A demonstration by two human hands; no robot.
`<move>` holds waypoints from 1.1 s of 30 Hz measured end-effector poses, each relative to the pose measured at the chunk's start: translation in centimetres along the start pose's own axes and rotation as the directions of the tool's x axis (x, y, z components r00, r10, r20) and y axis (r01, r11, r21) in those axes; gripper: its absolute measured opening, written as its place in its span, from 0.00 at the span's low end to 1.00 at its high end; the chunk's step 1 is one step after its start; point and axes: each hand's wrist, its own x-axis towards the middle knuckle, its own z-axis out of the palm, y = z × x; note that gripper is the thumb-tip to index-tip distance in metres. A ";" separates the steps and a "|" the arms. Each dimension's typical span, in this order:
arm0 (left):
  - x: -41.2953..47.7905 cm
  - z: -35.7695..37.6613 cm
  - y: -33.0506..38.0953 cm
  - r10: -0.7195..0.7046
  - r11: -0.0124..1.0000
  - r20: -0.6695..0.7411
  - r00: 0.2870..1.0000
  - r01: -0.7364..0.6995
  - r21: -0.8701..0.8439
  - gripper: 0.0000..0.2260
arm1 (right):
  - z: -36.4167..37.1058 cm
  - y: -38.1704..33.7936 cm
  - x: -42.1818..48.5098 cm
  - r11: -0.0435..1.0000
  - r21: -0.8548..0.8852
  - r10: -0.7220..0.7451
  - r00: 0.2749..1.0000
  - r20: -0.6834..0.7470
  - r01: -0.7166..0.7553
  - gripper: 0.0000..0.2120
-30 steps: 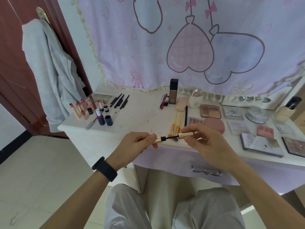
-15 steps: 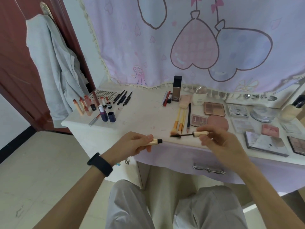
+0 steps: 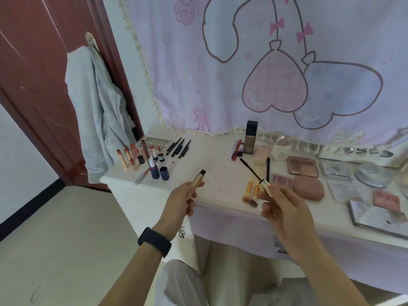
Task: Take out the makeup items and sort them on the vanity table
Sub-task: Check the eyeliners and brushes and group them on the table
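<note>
Mascara, opened: left hand (image 3: 180,200) grips tube (image 3: 198,179); right hand (image 3: 284,208) pinches wand (image 3: 254,171). Step: inspection above table (image 3: 212,171) front edge. Next: recap, then place.

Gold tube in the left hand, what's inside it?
The gold tube shows only its dark open mouth; its wall hides the inside. The mascara wand is out of it, held apart in the right hand. The left hand covers its lower part.

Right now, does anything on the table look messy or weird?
Yes. The gold mascara tube in the left hand is open, and the right hand holds its wand, brush bare in the air. Small dark and reddish specks also dirty the white tabletop.
</note>
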 end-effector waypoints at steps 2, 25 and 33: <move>0.4 -0.5 -0.4 0.077 0.980 -0.101 0.992 -0.057 0.189 0.10 | 1.1 0.4 0.2 0.999 0.024 0.049 0.999 0.019 -0.049 0.08; 5.8 -1.4 -1.7 0.363 0.522 -0.298 0.883 0.072 0.850 0.16 | 11.4 6.7 9.2 0.558 -0.817 -0.067 0.989 0.134 0.148 0.10; 5.9 -3.0 -2.9 0.500 0.502 -0.308 0.809 0.019 0.865 0.13 | 14.0 7.9 10.3 0.256 -0.965 0.045 0.997 0.062 0.049 0.14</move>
